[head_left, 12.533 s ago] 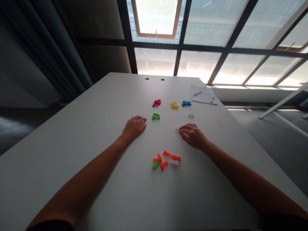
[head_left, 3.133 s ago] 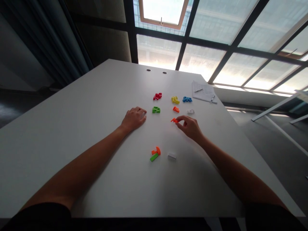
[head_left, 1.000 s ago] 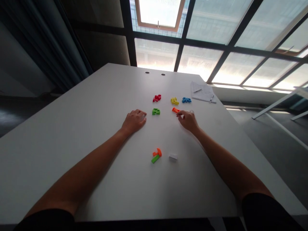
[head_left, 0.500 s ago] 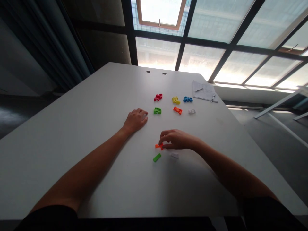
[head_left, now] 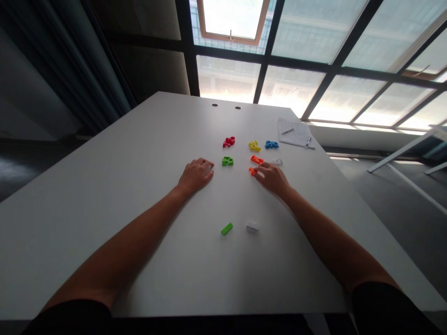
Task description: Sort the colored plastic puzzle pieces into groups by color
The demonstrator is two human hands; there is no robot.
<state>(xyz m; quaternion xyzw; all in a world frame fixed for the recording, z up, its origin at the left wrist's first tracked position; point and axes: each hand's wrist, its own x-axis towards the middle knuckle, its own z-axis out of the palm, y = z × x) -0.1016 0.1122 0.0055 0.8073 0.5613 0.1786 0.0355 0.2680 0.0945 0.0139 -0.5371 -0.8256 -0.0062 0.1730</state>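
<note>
My right hand pinches a small orange block between thumb and fingers, just in front of a group of orange blocks. My left hand rests on the table with its fingers loosely spread, holding nothing, left of a green block group. Behind these lie red blocks, yellow blocks and blue blocks. White blocks sit beyond my right hand. Nearer to me are a single green block and a single white block.
The white table extends on all sides of my arms. Sheets of paper with pens on them lie at its far right. Two round cable holes are near the far edge. Windows stand behind the table.
My right hand has picked up the orange block from near the single green and white blocks and carried it away from me, to the orange group. The left hand has stayed put.
</note>
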